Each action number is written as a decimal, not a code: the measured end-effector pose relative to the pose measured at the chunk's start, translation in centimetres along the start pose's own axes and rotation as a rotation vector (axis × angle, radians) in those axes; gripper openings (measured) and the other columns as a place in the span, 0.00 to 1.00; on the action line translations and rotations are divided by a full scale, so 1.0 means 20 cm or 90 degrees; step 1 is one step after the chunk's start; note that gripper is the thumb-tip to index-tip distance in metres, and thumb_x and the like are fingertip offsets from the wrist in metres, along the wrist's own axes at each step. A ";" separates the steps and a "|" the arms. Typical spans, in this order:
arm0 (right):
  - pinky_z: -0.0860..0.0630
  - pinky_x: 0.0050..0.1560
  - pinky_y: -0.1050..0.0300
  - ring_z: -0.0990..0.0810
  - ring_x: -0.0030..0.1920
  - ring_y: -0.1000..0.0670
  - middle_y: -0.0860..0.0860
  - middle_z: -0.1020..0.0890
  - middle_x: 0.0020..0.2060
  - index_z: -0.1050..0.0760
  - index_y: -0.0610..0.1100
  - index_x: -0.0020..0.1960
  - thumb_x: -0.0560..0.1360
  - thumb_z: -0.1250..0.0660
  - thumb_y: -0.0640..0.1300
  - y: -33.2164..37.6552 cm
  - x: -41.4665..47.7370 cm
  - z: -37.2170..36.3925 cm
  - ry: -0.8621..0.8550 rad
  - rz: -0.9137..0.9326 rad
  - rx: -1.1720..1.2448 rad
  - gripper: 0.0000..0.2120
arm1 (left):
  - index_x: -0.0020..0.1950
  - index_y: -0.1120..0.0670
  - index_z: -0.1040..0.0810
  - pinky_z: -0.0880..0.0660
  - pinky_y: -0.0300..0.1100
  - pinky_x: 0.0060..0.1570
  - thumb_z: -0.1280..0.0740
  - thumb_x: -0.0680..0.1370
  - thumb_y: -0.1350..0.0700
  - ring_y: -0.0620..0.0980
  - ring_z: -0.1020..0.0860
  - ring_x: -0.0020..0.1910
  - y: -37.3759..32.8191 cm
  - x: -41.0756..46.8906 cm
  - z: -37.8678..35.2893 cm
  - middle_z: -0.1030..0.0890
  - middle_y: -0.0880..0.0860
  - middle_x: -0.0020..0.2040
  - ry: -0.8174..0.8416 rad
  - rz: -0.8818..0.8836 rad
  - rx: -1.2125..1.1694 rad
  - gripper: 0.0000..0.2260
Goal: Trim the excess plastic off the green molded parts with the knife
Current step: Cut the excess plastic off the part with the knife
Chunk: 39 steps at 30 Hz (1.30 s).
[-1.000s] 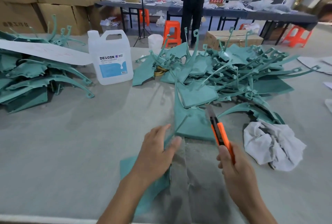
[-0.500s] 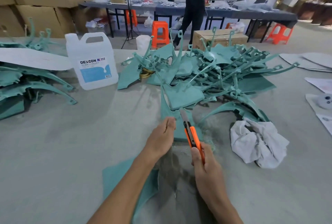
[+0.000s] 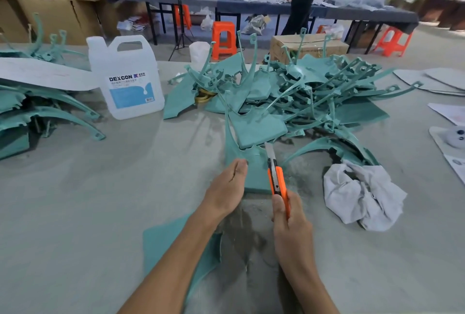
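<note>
A flat green molded part lies at the near edge of a big heap of green parts. My left hand rests on it, fingers straight and together, fingertips on its left side. My right hand grips an orange utility knife, its blade out and pointing away from me over the part's right side. Under my left forearm lies another green piece.
A white DEXCON jug stands at the back left, next to a second stack of green parts. A crumpled white rag lies right of the knife. Grey dust covers the table by my hands. People and tables stand behind.
Both hands have moved forward toward the heap. My left hand's fingers have closed together on the part, and the knife has drawn in beside that hand.
</note>
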State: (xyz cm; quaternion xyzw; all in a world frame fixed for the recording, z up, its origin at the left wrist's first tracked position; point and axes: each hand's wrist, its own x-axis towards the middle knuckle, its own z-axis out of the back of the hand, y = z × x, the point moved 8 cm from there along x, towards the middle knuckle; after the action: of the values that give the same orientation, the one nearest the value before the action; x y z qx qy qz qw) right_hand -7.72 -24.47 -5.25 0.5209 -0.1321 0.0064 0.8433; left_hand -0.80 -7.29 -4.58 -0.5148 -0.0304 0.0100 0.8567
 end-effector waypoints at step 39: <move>0.30 0.48 0.64 0.22 0.51 0.54 0.60 0.21 0.48 0.23 0.54 0.69 0.77 0.39 0.60 0.03 -0.04 0.04 -0.074 0.030 -0.070 0.23 | 0.38 0.50 0.29 0.34 0.46 0.40 0.47 0.86 0.46 0.46 0.31 0.34 0.04 0.05 -0.01 0.30 0.45 0.33 0.010 0.012 -0.001 0.19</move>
State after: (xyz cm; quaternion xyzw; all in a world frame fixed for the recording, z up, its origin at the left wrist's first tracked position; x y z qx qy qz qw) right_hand -8.75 -24.80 -4.57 0.4700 -0.1930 -0.0108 0.8612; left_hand 0.15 -7.06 -5.42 -0.5161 -0.0184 0.0142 0.8562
